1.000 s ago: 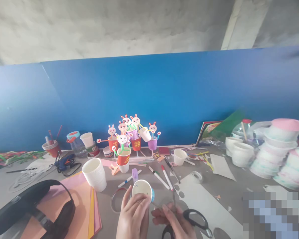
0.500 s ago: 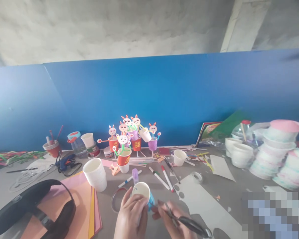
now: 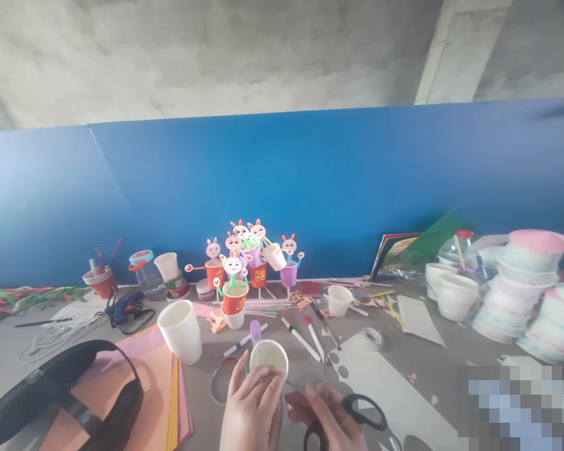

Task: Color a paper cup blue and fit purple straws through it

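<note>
In my left hand point(image 3: 254, 401) is a white paper cup point(image 3: 281, 361), its mouth tipped up and towards me, the fingers wrapped over its near side. Just to the right, my right hand point(image 3: 331, 413) is closed around a pair of scissors. The black handle loops point(image 3: 372, 413) of the scissors stand apart on either side of the hand. A dark, thin blade seems to reach towards the cup, but it is blurred, and I cannot tell whether it touches. Behind the cup stands a purple cap-like piece point(image 3: 255, 332) beside a marker point(image 3: 239, 346).
Rabbit-faced cup figures point(image 3: 235, 288) stand ahead. To the left are stacked white cups point(image 3: 182, 335), coloured paper point(image 3: 157, 401) and a black headset point(image 3: 37, 388). Markers point(image 3: 301, 339), a tape roll point(image 3: 372, 339) and cut white paper point(image 3: 380, 376) lie right, before tinted stacked cups point(image 3: 517, 297).
The cup has turned, and the blue on its side is no longer visible. My right hand has shifted slightly, and the scissors' handles have swung apart.
</note>
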